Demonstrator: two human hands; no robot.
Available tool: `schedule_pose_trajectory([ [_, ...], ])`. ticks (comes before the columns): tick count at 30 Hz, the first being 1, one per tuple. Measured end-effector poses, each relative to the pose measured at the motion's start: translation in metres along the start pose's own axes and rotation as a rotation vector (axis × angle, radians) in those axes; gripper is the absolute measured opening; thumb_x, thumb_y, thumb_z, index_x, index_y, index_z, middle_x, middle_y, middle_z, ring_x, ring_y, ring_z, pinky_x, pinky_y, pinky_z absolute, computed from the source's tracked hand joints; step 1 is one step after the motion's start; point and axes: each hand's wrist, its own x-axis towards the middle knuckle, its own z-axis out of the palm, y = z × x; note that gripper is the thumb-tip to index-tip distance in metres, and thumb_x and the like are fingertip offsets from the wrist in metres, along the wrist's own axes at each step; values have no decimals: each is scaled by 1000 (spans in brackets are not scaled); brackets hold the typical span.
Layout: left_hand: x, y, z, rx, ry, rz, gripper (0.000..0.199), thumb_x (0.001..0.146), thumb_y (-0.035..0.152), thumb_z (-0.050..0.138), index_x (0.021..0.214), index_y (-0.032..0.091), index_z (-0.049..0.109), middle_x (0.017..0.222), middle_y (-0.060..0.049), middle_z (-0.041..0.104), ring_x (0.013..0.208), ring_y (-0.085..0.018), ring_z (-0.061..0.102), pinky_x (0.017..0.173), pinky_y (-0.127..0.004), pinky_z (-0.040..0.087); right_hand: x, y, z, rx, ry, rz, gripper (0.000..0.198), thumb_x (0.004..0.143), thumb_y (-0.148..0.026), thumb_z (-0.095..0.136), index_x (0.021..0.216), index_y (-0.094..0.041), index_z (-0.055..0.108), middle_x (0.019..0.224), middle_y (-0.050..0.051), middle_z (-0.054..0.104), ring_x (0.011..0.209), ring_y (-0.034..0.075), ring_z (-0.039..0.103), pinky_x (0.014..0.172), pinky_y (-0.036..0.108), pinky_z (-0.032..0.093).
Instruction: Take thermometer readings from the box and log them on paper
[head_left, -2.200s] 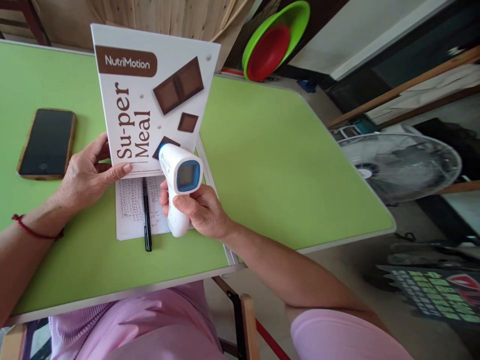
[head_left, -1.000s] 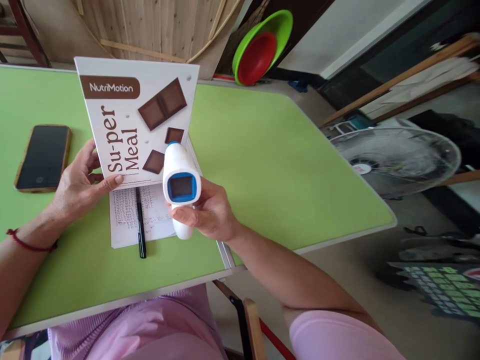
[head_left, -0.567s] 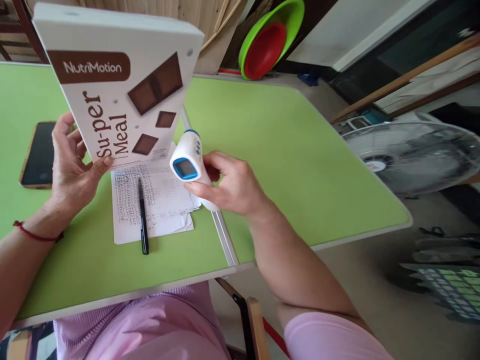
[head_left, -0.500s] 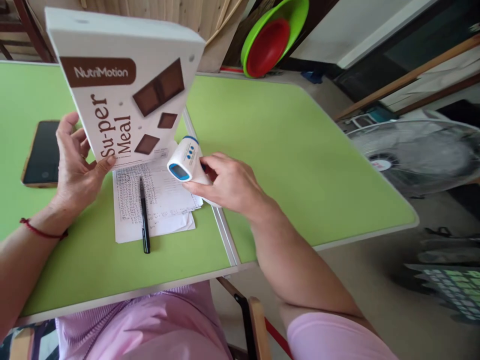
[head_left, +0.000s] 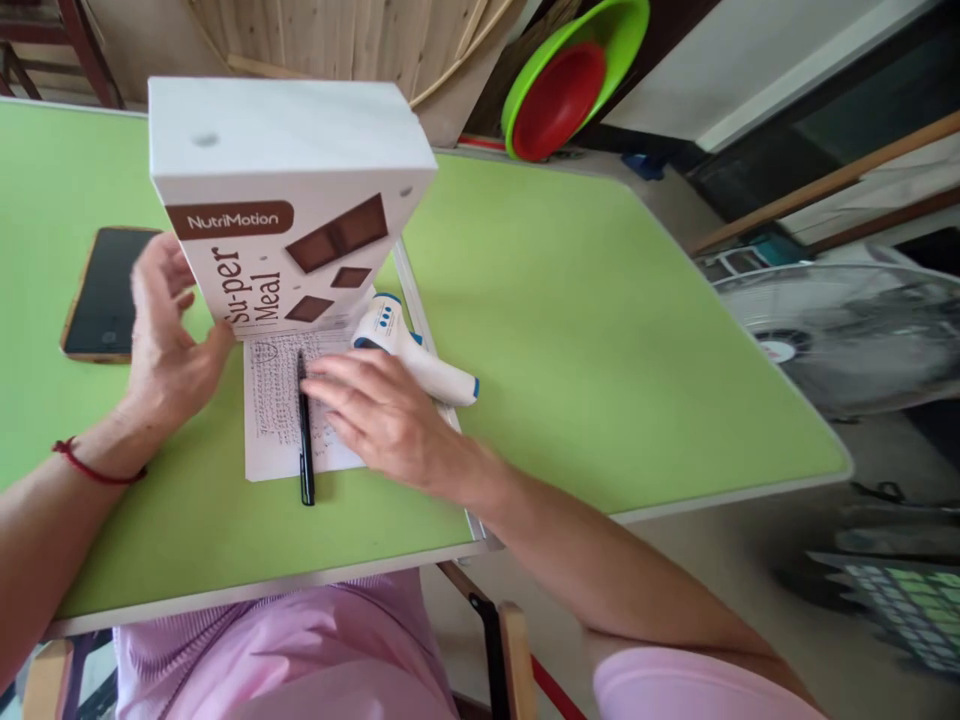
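The thermometer (head_left: pixel 431 370) lies out of hand on the table (head_left: pixel 600 350), just beyond the right hand (head_left: pixel 382 410); the box (head_left: pixel 300 185) stands upright at the paper (head_left: pixel 277 460). The left hand (head_left: pixel 172 355), open, curves beside the box's lower left edge; firm contact cannot be told. The right hand, fingers extended and unclosed, is over the pen (head_left: pixel 305 435), which lies unlifted, partly on the paper.
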Motion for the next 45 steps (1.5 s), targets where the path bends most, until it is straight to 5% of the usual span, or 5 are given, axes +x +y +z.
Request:
schedule_pose_trajectory([
  [5, 2, 49, -9, -65, 211, 291, 38, 58, 23, 64, 92, 23, 46, 83, 0, 47, 63, -13, 42, 49, -28, 34, 2, -5, 8, -38, -118, -182, 27, 98, -9, 45, 116, -18, 62, 113, 8, 66, 104, 20, 51, 89, 35, 47],
  [14, -43, 118, -10, -126, -505, 869, 10, 84, 13, 56, 78, 20, 60, 76, 0, 58, 58, -13, 48, 43, -28, 38, -5, 16, -17, -190, 194, -124, 7, 97, -16, 50, 102, -18, 55, 93, 6, 62, 85, 16, 57, 72, 31, 47],
  [18, -61, 115, 4, 48, -793, 746, 20, 88, 29, 66, 104, 16, 65, 102, -6, 64, 87, -20, 59, 82, -39, 54, -5, 14, -11, 234, 492, 281, 12, 95, -34, 52, 93, -24, 46, 82, 1, 57, 74, 15, 63, 62, 32, 54],
  [23, -72, 107, 10, 202, -1074, 640, 61, 74, 55, 79, 117, 17, 60, 110, -9, 58, 108, -30, 54, 113, -67, 32, -4, -6, -4, 750, 337, 645, 20, 93, -40, 44, 92, -23, 54, 66, -2, 59, 57, 13, 62, 59, 31, 56],
  [45, -69, 105, 12, 165, -1102, 542, 33, 80, 22, 62, 112, 19, 62, 113, -7, 57, 109, -26, 53, 122, -63, 10, -6, -15, 8, 629, 205, 583, 7, 77, -20, 60, 76, -20, 54, 61, -5, 58, 49, 6, 46, 46, 20, 41],
])
